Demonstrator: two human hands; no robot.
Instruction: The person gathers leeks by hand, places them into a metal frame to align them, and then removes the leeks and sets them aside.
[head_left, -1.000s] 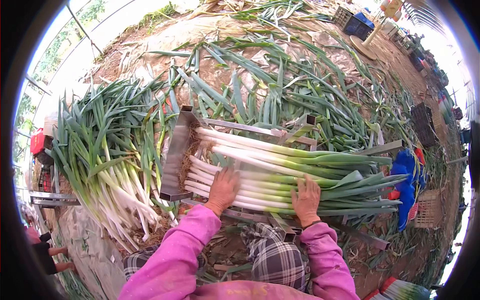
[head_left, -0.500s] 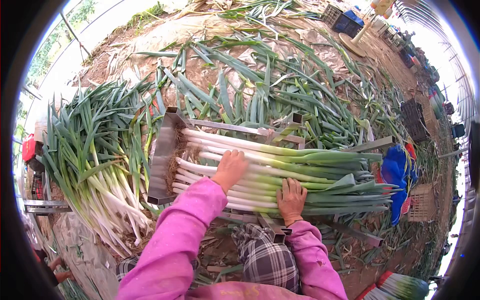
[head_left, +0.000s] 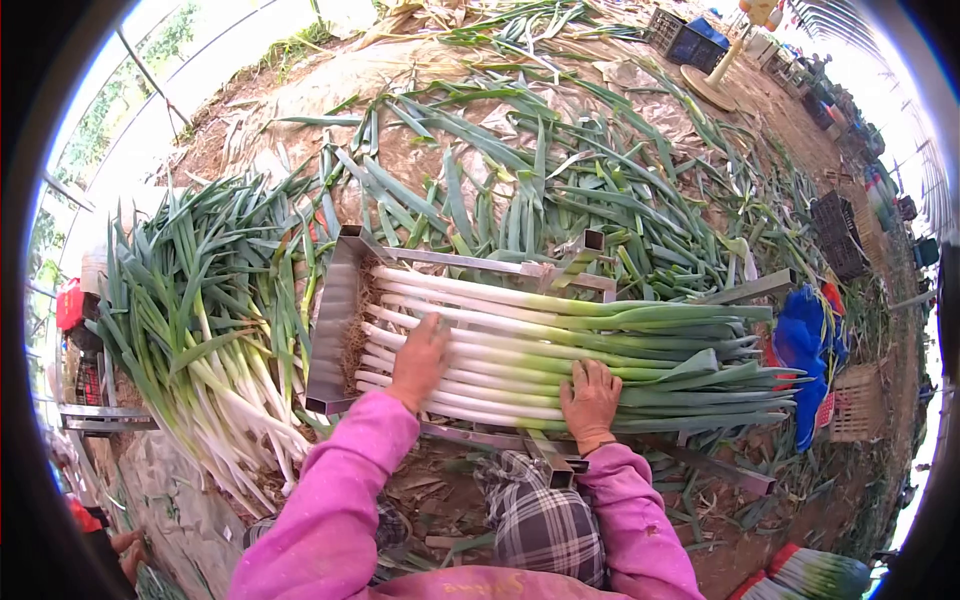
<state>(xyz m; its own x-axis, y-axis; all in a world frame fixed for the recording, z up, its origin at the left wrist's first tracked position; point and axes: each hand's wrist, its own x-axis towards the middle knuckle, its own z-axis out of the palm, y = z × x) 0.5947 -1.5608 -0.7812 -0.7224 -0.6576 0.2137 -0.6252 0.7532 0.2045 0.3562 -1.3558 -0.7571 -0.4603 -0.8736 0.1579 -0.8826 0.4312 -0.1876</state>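
Both hands lie open: the left hand [head_left: 418, 360] over white stems, the right hand [head_left: 591, 397] spread across the greener stretch. Beneath these 2 run the leeks [head_left: 500, 372], too overlapped to count, in 1 metal rack [head_left: 332, 340], roots [head_left: 356, 338] leftward. Left, 1 leek pile [head_left: 205, 300]; right, 1 black crate [head_left: 838, 236], contents unclear.
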